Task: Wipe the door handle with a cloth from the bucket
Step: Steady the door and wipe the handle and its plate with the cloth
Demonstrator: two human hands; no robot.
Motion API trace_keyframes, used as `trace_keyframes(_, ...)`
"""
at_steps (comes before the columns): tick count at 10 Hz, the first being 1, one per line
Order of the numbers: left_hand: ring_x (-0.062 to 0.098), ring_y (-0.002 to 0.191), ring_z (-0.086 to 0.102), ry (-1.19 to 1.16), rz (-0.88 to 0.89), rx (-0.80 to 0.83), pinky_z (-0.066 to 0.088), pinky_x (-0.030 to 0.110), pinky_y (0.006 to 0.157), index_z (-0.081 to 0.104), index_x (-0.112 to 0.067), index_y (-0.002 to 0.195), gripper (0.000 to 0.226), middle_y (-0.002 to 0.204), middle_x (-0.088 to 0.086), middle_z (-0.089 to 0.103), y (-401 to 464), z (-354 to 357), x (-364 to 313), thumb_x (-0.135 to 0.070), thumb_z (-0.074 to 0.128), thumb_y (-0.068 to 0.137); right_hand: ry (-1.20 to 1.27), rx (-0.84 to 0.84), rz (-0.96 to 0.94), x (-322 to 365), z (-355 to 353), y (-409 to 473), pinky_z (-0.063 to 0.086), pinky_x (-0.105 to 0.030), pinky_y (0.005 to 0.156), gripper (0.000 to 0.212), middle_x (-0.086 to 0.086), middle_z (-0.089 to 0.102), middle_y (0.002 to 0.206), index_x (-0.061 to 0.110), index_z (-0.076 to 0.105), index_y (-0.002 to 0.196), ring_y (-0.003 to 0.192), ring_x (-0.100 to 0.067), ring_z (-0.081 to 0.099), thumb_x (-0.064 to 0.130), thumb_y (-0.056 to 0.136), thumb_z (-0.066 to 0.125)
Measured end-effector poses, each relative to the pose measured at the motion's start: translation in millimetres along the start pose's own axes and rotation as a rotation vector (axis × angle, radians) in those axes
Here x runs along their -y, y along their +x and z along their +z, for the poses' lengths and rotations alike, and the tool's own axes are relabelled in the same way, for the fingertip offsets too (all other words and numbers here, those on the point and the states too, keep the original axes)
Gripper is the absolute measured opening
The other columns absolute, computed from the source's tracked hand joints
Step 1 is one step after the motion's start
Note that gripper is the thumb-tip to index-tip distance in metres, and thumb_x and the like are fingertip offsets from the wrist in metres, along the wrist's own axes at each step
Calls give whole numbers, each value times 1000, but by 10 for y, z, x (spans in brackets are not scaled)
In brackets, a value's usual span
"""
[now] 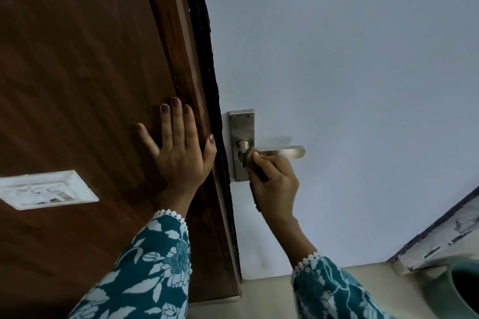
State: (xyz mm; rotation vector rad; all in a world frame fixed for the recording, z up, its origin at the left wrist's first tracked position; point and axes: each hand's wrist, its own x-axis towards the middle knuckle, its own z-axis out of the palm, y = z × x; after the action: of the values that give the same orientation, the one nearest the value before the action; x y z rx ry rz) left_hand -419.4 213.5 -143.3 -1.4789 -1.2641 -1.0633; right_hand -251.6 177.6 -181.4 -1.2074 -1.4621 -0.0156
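A silver lever door handle [285, 151] juts right from its metal backplate [241, 127] on a pale blue-white door. My right hand [274, 184] is closed around a small cloth [249, 155], pressed against the lever's base near the pivot. Most of the cloth is hidden inside the fist; a dark edge shows under the palm. My left hand [178, 147] lies flat with fingers spread on the brown wooden frame [103, 85], left of the door's edge. A teal bucket [456, 290] shows partly at the bottom right corner.
A white switch plate [44, 190] is set in the brown panel at the left. A dark gap [207, 59] runs between frame and door. A worn white ledge [440, 238] slants above the bucket. Beige floor lies below the door.
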Motion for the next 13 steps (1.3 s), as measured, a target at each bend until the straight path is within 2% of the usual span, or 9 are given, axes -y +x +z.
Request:
trace_keyframes(3,16,147,-2,-8,-1,42,-4,54,114,3,-14,151,68,160,-4,-12,18,-68,0,-40,35,98,-59,218,-162,132,122,-74,56,-32,55,20,-3,72,83,12,75,95,74,-18,67,20,77,73)
trace_keyframes(4,15,147,-3,-18,-5,95,-6,52,114,2,-14,151,68,160,-2,-10,46,-109,0,-41,35,98,57,282,-1,109,-174,-65,55,-22,72,33,0,74,93,15,74,103,81,-12,68,21,71,77)
trace_keyframes(5,16,147,-2,-88,-97,170,-5,53,114,6,-11,150,66,156,7,9,22,-188,-75,-38,36,99,366,311,459,80,-536,-70,54,-21,81,29,7,74,95,25,72,104,85,-5,68,17,75,74)
trace_keyframes(6,24,146,11,-306,-247,300,4,55,115,17,-5,148,61,155,11,12,-70,-397,-364,-33,35,97,914,352,918,6,-804,12,60,-33,70,20,-6,75,87,15,73,101,78,-20,72,10,84,64)
trace_keyframes(7,20,145,22,-678,-203,524,21,47,116,28,-12,146,51,156,6,23,-284,-675,-737,-31,31,99,1124,484,1056,-40,-931,56,57,-31,65,19,-14,70,85,8,69,99,72,-25,69,17,86,58)
trace_keyframes(8,1,127,47,-1140,-609,873,44,23,100,36,-31,139,44,143,-6,45,-270,-958,-1022,-47,31,98,1247,495,1099,-94,-934,65,56,-36,74,26,-16,66,89,5,65,97,80,-28,64,24,80,58)
trace_keyframes(9,9,104,65,-1431,-1060,1101,53,29,89,62,-28,117,41,118,1,68,-163,-994,-1079,-54,49,87,1291,488,1062,-128,-966,94,57,-35,75,28,-16,65,91,6,63,102,81,-28,64,23,81,57)
trace_keyframes(12,23,81,72,-1188,-809,1175,60,42,73,71,-8,96,14,86,12,74,-81,-880,-904,-17,63,89,599,729,685,-158,-1173,191,52,-27,74,37,-7,70,78,12,72,87,83,-15,67,40,93,48)
trace_keyframes(13,20,82,72,-1228,-829,1157,59,32,71,71,-10,93,10,87,10,74,-24,-863,-834,-13,63,88,590,861,723,-199,-1209,258,52,-27,69,15,-4,71,77,9,71,89,76,-19,67,15,88,58)
